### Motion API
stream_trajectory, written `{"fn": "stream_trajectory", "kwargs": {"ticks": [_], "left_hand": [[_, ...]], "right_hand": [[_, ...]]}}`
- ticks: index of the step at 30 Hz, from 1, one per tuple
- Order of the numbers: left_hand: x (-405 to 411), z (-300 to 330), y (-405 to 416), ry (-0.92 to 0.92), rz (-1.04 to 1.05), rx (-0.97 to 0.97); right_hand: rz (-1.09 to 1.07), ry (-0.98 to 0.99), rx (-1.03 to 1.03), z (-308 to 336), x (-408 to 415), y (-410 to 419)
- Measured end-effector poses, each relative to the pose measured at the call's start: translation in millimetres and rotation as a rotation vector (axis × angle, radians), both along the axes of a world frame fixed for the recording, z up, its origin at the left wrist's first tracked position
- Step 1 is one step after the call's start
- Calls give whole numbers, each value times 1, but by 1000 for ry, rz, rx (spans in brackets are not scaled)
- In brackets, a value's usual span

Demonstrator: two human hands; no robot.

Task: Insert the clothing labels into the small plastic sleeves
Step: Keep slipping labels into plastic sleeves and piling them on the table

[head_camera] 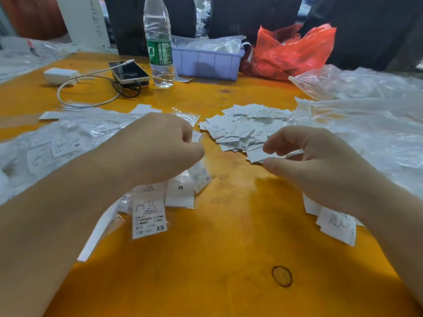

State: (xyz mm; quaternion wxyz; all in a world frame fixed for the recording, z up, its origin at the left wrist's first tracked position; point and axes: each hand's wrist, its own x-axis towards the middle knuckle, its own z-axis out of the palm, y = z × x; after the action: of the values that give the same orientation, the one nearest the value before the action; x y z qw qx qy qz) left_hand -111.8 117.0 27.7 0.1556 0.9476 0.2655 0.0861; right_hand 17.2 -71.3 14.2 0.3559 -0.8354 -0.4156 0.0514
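Pinching one white label [258, 154] above the loose label pile [247, 126], the right hand [320, 165] readies it for a sleeve; the left hand [160, 147] curls around something hidden, apparently a small plastic sleeve.

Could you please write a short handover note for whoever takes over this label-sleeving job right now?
Left hand: grip closed on a small plastic sleeve.
Right hand: pinching one label at the edge of the loose label pile.
Done: filled sleeves lie heaped at the left.
Left: many loose labels remain to insert; more under both wrists on the yellow table.
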Motion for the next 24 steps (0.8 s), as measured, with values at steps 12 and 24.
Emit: {"fn": "stream_trajectory", "kwargs": {"ticks": [12,24], "left_hand": [[3,-10,1,3,91,393],[5,-24,-23,-188,-183,165]], "right_hand": [[-10,-245,-368,-11,13,2],[-26,-283,-348,-13,19,2]]}}
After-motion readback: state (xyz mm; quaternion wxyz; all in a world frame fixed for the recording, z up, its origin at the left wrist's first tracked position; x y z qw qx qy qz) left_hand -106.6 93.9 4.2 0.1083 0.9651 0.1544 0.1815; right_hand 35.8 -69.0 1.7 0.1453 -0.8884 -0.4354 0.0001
